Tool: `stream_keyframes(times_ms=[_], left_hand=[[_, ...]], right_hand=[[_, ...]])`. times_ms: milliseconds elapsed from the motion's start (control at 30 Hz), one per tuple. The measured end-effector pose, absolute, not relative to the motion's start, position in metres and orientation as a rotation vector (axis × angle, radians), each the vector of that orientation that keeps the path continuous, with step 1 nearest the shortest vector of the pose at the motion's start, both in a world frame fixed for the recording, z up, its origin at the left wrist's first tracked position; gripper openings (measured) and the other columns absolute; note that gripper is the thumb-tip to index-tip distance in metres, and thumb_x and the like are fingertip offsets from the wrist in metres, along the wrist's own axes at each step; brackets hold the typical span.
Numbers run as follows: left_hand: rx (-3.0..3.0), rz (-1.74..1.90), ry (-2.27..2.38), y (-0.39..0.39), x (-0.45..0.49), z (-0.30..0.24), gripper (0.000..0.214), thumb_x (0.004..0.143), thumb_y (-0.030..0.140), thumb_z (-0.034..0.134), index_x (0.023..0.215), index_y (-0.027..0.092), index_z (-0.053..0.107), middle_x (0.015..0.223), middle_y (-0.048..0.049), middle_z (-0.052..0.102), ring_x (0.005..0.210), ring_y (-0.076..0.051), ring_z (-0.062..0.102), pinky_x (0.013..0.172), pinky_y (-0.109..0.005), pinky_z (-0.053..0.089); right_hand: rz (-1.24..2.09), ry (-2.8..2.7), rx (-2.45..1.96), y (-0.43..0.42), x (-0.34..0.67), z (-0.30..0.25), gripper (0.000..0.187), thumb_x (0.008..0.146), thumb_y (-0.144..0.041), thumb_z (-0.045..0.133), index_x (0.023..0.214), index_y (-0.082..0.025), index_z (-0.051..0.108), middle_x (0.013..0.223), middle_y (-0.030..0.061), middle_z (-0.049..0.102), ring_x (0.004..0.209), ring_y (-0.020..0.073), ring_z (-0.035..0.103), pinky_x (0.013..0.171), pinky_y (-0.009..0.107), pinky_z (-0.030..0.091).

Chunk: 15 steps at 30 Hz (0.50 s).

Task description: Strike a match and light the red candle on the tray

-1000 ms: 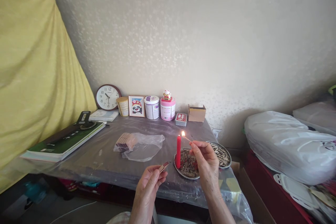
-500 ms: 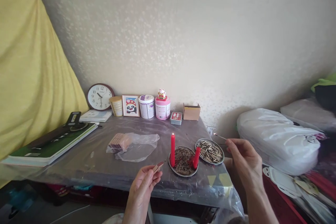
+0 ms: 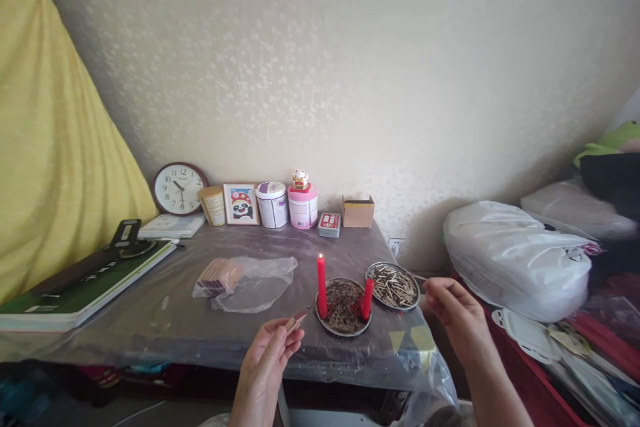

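Note:
My left hand point(image 3: 265, 360) is closed around a small matchbox point(image 3: 296, 322), held over the table's front edge. My right hand point(image 3: 457, 320) pinches a matchstick point(image 3: 419, 277) whose tip points left, at the rim of a round metal dish point(image 3: 395, 307) full of loose matchsticks point(image 3: 394, 284). No flame shows on the pinched match. Between my hands, a second dish point(image 3: 344, 334) with a dark, speckled surface bears two red candles. The tall candle point(image 3: 322, 290) burns with a small flame; the shorter candle point(image 3: 367, 300) shows no flame.
A plastic bag point(image 3: 265, 283) with stacked matchboxes point(image 3: 219, 275) lies left on the covered table point(image 3: 240, 327). Along the wall stand a clock point(image 3: 180, 187), a picture frame point(image 3: 242, 204), tubs, a tin point(image 3: 329, 225) and a cardboard box point(image 3: 358, 212). White bags point(image 3: 515, 260) sit at right.
My right hand has lowered the match toward the matchstick dish, and the flame at its tip no longer shows. The view has shifted slightly; my left hand still holds the matchbox.

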<state>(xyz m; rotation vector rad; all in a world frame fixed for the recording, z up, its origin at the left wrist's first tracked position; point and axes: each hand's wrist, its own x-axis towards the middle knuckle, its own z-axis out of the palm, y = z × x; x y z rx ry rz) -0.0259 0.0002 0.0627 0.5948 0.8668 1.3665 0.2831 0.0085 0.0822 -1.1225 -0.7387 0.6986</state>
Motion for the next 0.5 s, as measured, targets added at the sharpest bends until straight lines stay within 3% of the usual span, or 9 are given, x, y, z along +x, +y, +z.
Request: stream_keyframes(times_ms=[100, 233, 400, 500], left_hand=[[0.599, 1.360, 0.882, 0.000, -0.027, 0.062, 0.042, 0.056, 0.050, 0.083, 0.080, 0.018, 0.071, 0.090, -0.0082, 0.076, 0.084, -0.022, 0.065, 0.083, -0.035, 0.046], [0.613, 1.371, 0.876, -0.002, -0.027, 0.061, 0.042, 0.057, 0.051, 0.082, 0.082, 0.018, 0.071, 0.094, -0.0089, 0.076, 0.086, -0.022, 0.065, 0.086, -0.037, 0.046], [0.631, 1.369, 0.878, -0.001, -0.028, 0.060, 0.042, 0.058, 0.051, 0.081, 0.082, 0.018, 0.072, 0.092, -0.0091, 0.075, 0.086, -0.023, 0.064, 0.087, -0.038, 0.046], [0.634, 1.370, 0.868, 0.000, -0.028, 0.061, 0.041, 0.059, 0.050, 0.081, 0.083, 0.018, 0.072, 0.092, -0.0088, 0.075, 0.086, -0.023, 0.065, 0.086, -0.037, 0.046]], right_hand=[[0.647, -0.692, -1.200, 0.012, 0.285, 0.070, 0.028, 0.055, -0.033, 0.087, 0.070, -0.018, 0.068, 0.056, -0.0025, 0.061, 0.051, 0.0114, 0.052, 0.045, 0.021, 0.042], [0.701, -0.660, -1.135, 0.009, 0.287, 0.069, 0.031, 0.053, -0.038, 0.086, 0.071, -0.020, 0.067, 0.064, -0.0020, 0.062, 0.054, 0.0122, 0.053, 0.049, 0.024, 0.046], [0.788, -0.747, -1.059, -0.003, 0.293, 0.083, 0.033, 0.057, -0.050, 0.078, 0.064, -0.022, 0.061, 0.061, -0.0033, 0.053, 0.046, 0.0082, 0.038, 0.043, 0.024, 0.038], [0.720, -0.790, -1.210, -0.005, 0.298, 0.081, 0.028, 0.052, -0.038, 0.083, 0.064, -0.020, 0.065, 0.058, -0.0016, 0.056, 0.049, 0.0110, 0.044, 0.044, 0.024, 0.037]])
